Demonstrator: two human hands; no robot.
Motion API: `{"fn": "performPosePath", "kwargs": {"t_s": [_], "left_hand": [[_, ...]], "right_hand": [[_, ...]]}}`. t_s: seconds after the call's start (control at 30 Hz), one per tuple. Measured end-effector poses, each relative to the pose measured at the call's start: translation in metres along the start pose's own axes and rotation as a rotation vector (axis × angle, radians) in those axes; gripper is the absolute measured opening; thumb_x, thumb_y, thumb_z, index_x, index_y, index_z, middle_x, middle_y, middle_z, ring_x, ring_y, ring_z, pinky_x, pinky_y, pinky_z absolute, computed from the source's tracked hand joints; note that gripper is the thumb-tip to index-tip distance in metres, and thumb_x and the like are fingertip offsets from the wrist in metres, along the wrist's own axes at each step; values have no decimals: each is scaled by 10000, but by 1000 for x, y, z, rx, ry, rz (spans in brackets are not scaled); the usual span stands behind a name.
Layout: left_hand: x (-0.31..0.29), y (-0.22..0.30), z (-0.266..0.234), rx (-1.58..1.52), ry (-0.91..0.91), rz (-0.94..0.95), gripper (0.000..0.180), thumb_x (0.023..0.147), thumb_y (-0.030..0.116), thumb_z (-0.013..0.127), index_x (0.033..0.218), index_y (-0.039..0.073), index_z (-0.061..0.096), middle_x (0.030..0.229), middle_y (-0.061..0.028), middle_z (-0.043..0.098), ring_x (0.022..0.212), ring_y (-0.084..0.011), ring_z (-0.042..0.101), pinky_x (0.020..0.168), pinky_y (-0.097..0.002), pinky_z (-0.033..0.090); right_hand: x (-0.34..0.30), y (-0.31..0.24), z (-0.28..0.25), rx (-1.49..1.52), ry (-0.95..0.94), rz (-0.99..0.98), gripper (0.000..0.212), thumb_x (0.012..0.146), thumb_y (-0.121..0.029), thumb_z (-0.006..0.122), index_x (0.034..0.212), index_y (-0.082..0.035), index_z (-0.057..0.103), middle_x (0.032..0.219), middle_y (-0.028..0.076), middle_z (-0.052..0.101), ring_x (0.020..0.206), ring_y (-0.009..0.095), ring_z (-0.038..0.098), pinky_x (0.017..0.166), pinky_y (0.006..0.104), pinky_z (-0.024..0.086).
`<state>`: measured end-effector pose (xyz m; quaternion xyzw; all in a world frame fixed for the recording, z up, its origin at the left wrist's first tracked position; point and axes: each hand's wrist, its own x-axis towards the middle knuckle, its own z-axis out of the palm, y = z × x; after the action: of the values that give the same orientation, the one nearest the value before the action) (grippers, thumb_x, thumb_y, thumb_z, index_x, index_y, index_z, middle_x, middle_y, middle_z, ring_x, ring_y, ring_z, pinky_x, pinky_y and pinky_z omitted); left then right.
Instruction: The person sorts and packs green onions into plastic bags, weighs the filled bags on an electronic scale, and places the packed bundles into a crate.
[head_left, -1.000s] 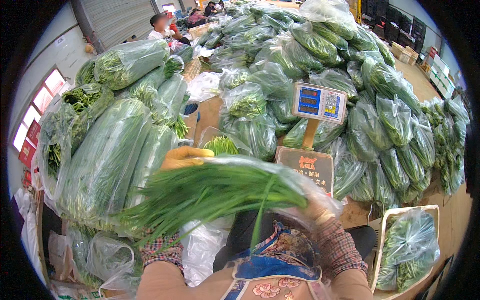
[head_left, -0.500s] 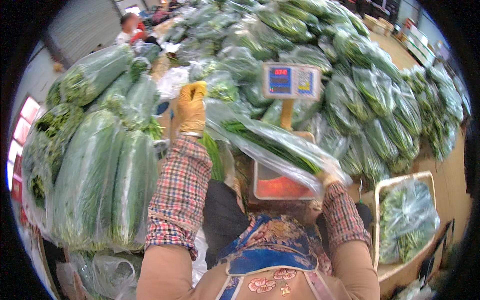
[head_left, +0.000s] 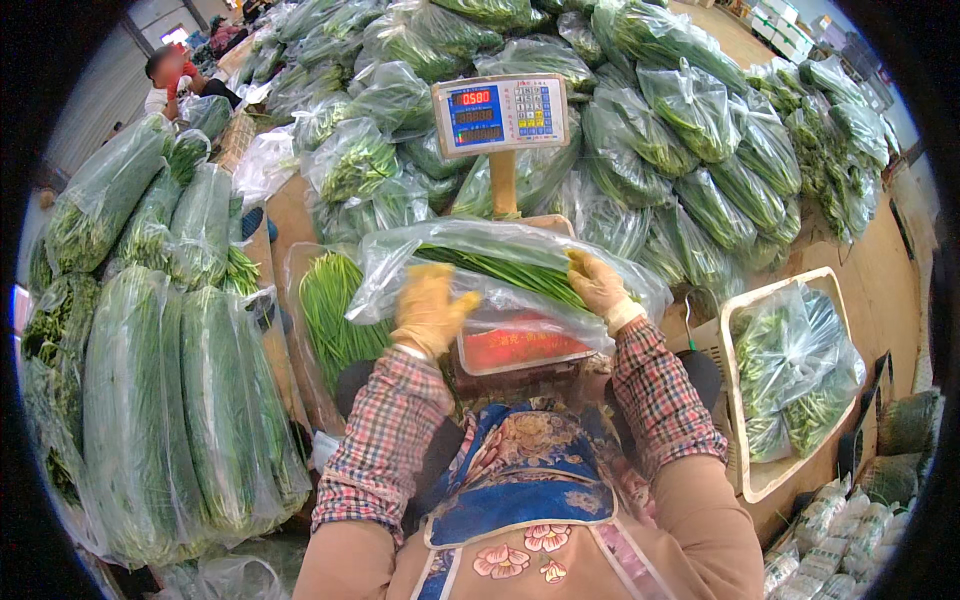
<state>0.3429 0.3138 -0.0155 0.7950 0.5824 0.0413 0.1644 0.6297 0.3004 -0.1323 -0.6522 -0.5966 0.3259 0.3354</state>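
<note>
A clear plastic bag of garlic chives (head_left: 490, 262), long and thin-leaved, lies across the scale, over its red pan (head_left: 515, 345). My left hand (head_left: 432, 308), in a yellow glove and slightly blurred, is at the bag's near left side, thumb apart from the fingers. At the right end, the fingers of my gloved right hand (head_left: 600, 287) are closed on the bag's plastic. Behind the bag, the scale's lit display (head_left: 500, 113) stands on a post. Loose garlic chives (head_left: 338, 310) lie in a tray left of the scale.
Large bags of leafy greens (head_left: 135, 400) stack up on my left. A heap of bagged greens (head_left: 650, 120) rises beyond the scale. To the right, a cream crate (head_left: 737, 400) holds more bags. Another person (head_left: 172, 85) sits at the far left.
My left hand has come down from its raised position to the bag. The bag, held tilted in my right hand, now lies level on the scale. The display reading has changed, and the view has shifted.
</note>
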Motion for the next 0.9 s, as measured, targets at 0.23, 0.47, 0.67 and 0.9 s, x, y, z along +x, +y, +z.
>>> {"fn": "performPosePath", "kwargs": {"t_s": [0.23,0.47,0.67,0.9], "left_hand": [[-12,-78,23,-273,743,49,757,745,253,727,1375,19,379,1395,-220,389,1312,-358,339,1107,-438,233],[21,-126,48,-127,765,-210,961,676,338,790,1422,23,273,1459,-248,270,1370,-362,230,1125,-446,181],[67,-143,69,-417,501,-335,896,699,293,788,1368,-37,292,1291,-209,459,1183,-315,449,1008,-375,351],[115,-132,51,-1085,-112,-56,96,836,94,654,800,5,650,702,-52,637,582,-102,566,535,-232,433]], "right_hand": [[1,34,-26,161,87,18,290,916,-61,494,1198,-4,535,1080,69,620,1022,144,560,915,279,429],[-6,41,-10,-200,-79,26,150,876,-88,569,1016,-68,618,1015,119,643,883,232,623,799,311,477],[-14,37,1,-426,-143,51,345,780,-64,617,1117,-117,562,1084,175,589,1013,361,573,849,406,466],[-3,64,-5,-383,-239,331,615,814,-60,622,1365,-167,370,1067,126,634,1001,295,602,869,375,457]]}}
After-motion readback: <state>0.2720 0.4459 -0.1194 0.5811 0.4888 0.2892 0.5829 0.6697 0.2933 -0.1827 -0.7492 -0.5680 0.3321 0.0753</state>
